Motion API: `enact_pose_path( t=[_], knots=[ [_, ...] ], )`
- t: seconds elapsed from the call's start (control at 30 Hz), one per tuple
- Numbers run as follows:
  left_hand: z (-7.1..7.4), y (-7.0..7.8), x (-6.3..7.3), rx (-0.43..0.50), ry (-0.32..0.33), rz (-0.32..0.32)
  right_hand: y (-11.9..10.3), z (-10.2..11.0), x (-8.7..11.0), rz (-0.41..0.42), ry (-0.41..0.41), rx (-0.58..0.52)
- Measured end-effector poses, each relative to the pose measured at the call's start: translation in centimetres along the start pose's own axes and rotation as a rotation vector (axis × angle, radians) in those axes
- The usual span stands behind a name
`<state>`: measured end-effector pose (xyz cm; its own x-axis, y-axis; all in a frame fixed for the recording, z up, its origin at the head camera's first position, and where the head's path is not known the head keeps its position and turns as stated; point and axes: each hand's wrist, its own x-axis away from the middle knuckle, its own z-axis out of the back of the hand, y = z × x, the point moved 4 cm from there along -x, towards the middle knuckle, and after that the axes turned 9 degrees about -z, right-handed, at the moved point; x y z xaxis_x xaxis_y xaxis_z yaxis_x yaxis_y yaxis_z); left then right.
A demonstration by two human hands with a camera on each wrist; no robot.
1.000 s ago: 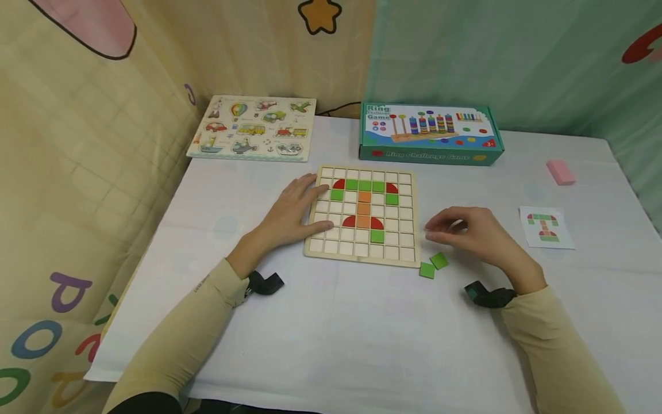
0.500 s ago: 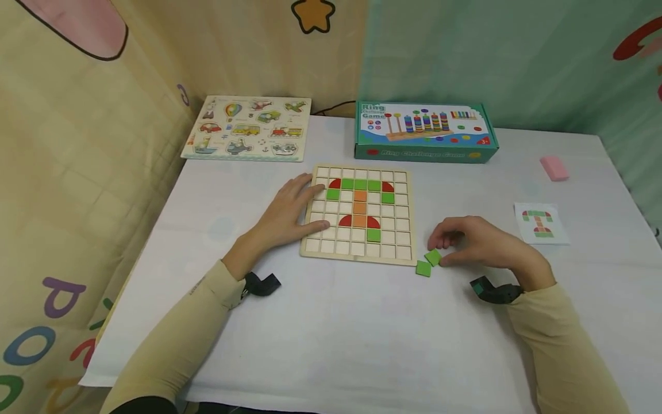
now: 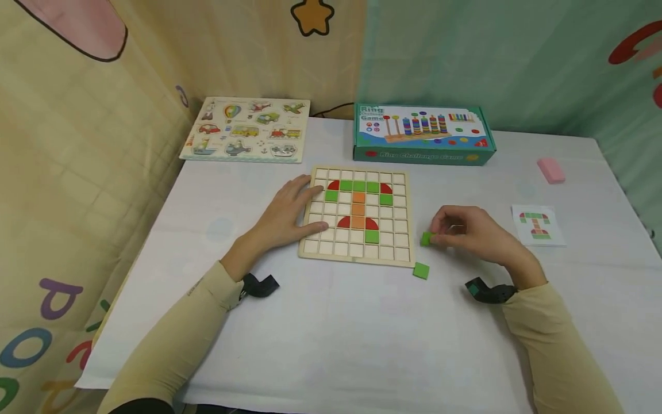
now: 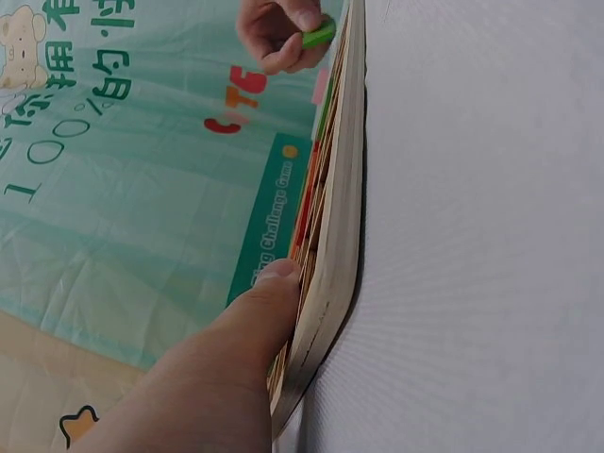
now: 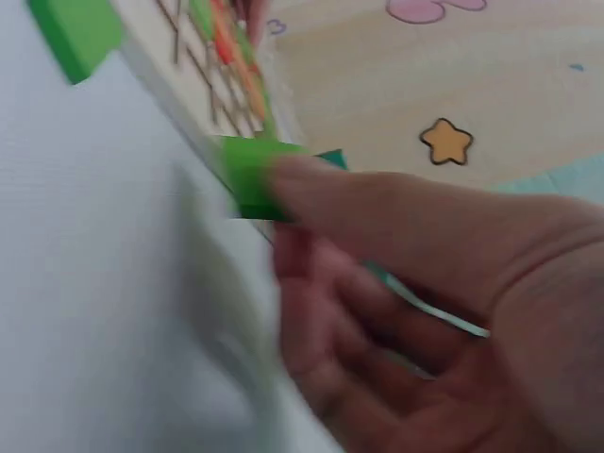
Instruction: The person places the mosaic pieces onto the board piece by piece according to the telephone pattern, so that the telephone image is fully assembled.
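Observation:
My right hand [image 3: 468, 233] pinches a green square tile [image 3: 426, 238] between thumb and fingers, just right of the wooden grid board [image 3: 411, 230]. The right wrist view shows that green tile [image 5: 250, 175] at the thumb tip, raised over the white cloth. On the table by the board's near right corner lies a second green tile [image 3: 421, 271]. Red, green and orange pieces, among them an orange tile [image 3: 358, 210], sit in the board's cells. My left hand [image 3: 284, 215] rests on the board's left edge with fingers spread; its thumb [image 4: 260, 307] lies on the rim.
A small card [image 3: 539, 225] printed with a coloured pattern lies to the right, below a pink block [image 3: 551, 171]. Behind the board are a vehicle picture puzzle [image 3: 245, 129] and a green Ring Challenge Game box [image 3: 424, 135].
My right hand has gone down to the two loose green tiles, picked up the farther one and lifted it away from the other. The left hand stays on the board.

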<state>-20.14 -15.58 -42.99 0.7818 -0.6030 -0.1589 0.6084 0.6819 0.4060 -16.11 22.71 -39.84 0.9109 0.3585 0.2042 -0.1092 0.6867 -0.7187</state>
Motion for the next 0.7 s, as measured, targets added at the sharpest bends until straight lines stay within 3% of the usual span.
enact_pose_path(
  t=[0.13, 0.3, 0.53, 0.7],
  knots=[
    [-0.1, -0.1, 0.0, 0.0, 0.0, -0.002, -1.2, -1.0, -0.5, 0.021, 0.129, -0.109],
    [-0.3, -0.2, -0.1, 0.003, 0.006, -0.006, -3.5, -3.2, -1.4, 0.053, 0.177, -0.175],
    [-0.5, 0.0, 0.0, 0.006, -0.003, -0.009, -6.8, -6.3, -2.9, 0.013, 0.281, -0.175],
    [0.1, 0.0, 0.2, -0.015, 0.0, -0.01, -7.7, -8.2, -3.5, 0.042, 0.328, -0.188]
  ],
)
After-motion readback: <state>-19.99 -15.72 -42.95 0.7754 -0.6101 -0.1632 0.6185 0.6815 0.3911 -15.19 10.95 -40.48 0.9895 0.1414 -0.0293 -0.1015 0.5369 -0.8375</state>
